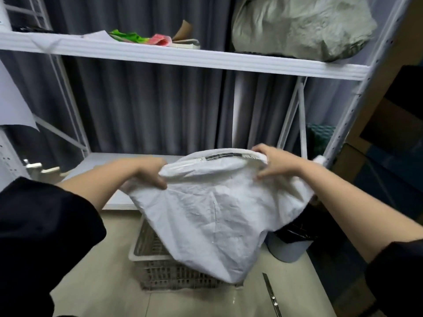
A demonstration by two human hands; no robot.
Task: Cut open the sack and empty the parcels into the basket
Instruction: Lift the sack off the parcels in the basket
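Note:
A white woven sack (212,216) hangs in front of me over a pale slatted plastic basket (148,252) on the floor. The sack's lower end droops into the basket and hides most of its inside. My left hand (148,171) grips the sack's upper left corner. My right hand (277,160) grips the upper right corner by the folded seam. Both hold the sack up at about the height of the low shelf. No parcels are visible. A pair of scissors (271,294) lies on the tiled floor to the right of the basket.
A white metal shelf rack (183,58) stands behind, with papers on its upper board and a full grey-white sack (302,26) at top right. A grey bin with a black liner (290,245) stands right of the basket. Cardboard boxes (377,145) stand at the right.

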